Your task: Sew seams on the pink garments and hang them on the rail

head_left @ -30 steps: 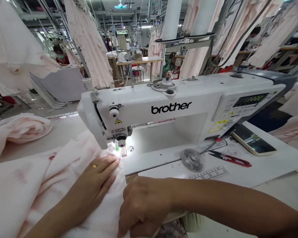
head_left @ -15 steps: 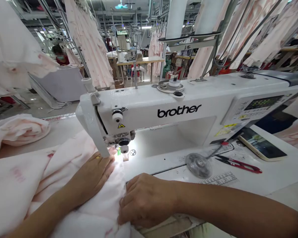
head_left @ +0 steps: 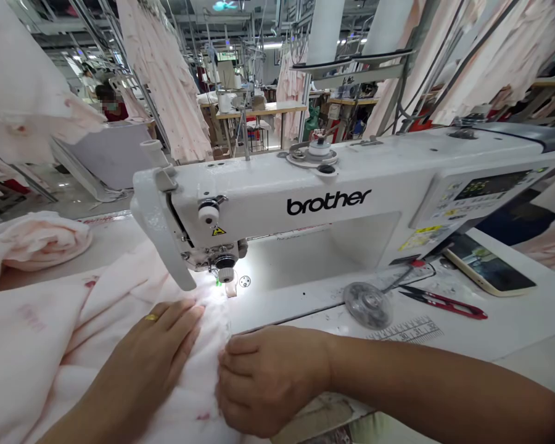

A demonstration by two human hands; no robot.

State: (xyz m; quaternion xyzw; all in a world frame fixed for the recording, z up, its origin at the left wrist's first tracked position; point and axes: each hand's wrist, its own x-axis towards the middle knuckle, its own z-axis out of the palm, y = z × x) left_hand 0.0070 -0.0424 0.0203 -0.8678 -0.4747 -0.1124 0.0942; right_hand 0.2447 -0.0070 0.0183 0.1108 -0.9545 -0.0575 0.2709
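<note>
White glare under the sewing machine head (head_left: 185, 203), pale fabric (head_left: 87, 327) there washed out, duller light beyond, stretched edges.

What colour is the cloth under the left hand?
The cloth is very pale pink, almost white, with a few darker pink-red marks; the head view shows it.

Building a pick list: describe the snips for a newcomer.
Start at the white sewing machine marked "brother". Before its right end, right of a clear disc and nearer the viewer than the phone, lie the snips. Unlike both neighbours, they are slim, with dark pointed blades and a red handle.
</note>
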